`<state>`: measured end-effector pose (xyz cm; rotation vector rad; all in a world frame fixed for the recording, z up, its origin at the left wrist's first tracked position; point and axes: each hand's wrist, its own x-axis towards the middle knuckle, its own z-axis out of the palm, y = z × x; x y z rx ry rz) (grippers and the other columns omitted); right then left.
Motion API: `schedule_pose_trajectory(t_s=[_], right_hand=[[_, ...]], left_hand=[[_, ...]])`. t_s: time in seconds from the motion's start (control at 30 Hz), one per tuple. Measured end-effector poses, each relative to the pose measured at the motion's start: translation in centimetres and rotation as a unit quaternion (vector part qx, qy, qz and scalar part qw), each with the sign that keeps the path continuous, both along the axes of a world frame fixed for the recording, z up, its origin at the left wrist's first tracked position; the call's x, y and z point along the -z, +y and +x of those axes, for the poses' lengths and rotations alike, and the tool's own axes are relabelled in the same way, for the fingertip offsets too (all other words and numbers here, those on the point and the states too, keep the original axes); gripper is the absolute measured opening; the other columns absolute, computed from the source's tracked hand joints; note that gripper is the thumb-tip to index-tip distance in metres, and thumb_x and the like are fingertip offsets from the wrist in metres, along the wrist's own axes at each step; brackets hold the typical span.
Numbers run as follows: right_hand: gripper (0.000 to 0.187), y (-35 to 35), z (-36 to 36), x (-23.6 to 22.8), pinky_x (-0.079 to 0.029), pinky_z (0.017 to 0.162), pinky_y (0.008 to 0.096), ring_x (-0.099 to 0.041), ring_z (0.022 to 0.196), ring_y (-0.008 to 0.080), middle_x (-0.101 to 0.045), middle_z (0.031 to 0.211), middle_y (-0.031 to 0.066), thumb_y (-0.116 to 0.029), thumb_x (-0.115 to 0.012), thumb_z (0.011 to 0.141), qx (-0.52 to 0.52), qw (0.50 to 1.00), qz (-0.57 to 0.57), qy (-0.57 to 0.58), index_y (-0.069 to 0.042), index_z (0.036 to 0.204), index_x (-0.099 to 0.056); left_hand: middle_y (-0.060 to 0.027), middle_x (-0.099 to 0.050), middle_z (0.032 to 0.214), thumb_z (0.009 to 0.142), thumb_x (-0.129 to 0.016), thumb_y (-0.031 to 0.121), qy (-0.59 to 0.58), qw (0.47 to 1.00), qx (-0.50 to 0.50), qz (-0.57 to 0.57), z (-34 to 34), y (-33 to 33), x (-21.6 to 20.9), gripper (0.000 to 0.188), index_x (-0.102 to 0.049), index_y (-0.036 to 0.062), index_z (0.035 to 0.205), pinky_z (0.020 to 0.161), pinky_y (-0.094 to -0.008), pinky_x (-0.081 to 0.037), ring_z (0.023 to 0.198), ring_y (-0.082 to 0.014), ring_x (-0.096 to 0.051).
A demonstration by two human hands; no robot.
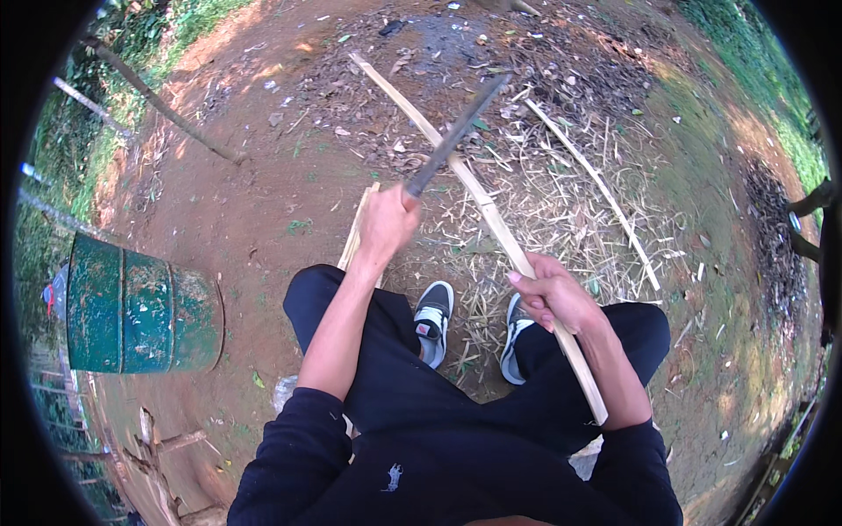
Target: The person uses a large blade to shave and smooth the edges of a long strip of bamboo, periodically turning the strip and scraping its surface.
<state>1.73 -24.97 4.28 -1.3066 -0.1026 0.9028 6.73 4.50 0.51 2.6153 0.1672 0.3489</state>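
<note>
Diagonally, a pale strip (504, 233) passes through the grasping right fingers (535, 286), left fingers (402, 221) clenching a knife (458, 135).

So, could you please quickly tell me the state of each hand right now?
Left hand: closed, holding a long knife.
Right hand: closed, holding a long wooden strip.
</note>
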Motion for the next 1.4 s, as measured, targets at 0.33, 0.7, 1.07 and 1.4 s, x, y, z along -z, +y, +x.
schedule_pose_trajectory(t_s=[0.33, 0.7, 1.07, 1.4], right_hand=[[0.040, 0.0, 0.0, -0.1, -0.031, 0.031, 0.0234, -0.039, 0.037, 0.0051, -0.039, 0.054, -0.0054, -0.041, -0.051, 0.104, 0.003, 0.981, -0.158, -0.113, -0.002, 0.100, -0.052], [0.035, 0.8, -0.2, -1.5, -0.032, 0.033, 0.0246, -0.039, 0.038, 0.0055, -0.039, 0.056, -0.0050, -0.033, -0.053, 0.103, 0.001, 0.979, -0.174, -0.107, 0.001, 0.111, -0.053], [0.031, 0.5, -1.5, -0.7, -0.031, 0.032, 0.0231, -0.038, 0.037, 0.0044, -0.037, 0.054, -0.0060, -0.032, -0.053, 0.104, -0.031, 0.982, -0.162, -0.092, -0.001, 0.102, -0.051], [0.028, 0.3, -0.5, -0.9, -0.028, 0.030, 0.0221, -0.034, 0.034, 0.0043, -0.035, 0.054, -0.0061, -0.030, -0.053, 0.105, -0.012, 0.993, -0.111, -0.043, -0.005, 0.093, -0.047]], left_hand=[[-0.0252, -0.066, 0.074, 0.078, -0.064, 0.016, 0.028, 0.998, 0.047, 0.013, -0.9, -1.0, -0.5, 0.015, -0.067, 0.0022, 0.081, 0.070, -0.0524, -0.052, 0.076, -0.0452, -0.066], [-0.0268, -0.066, 0.076, 0.081, -0.062, 0.019, 0.032, 0.999, 0.027, -0.002, 0.8, -0.6, 0.3, 0.019, -0.068, 0.0014, 0.081, 0.070, -0.0553, -0.052, 0.076, -0.0466, -0.066], [-0.0274, -0.067, 0.078, 0.085, -0.062, 0.021, 0.014, 0.999, -0.035, 0.035, 1.0, 0.5, 1.4, 0.020, -0.069, 0.0024, 0.087, 0.072, -0.0551, -0.054, 0.077, -0.0452, -0.068], [-0.0275, -0.067, 0.079, 0.081, -0.062, 0.020, 0.042, 0.999, 0.002, 0.028, -1.2, 0.2, 0.7, 0.020, -0.066, 0.0003, 0.082, 0.076, -0.0543, -0.053, 0.081, -0.0467, -0.066]])
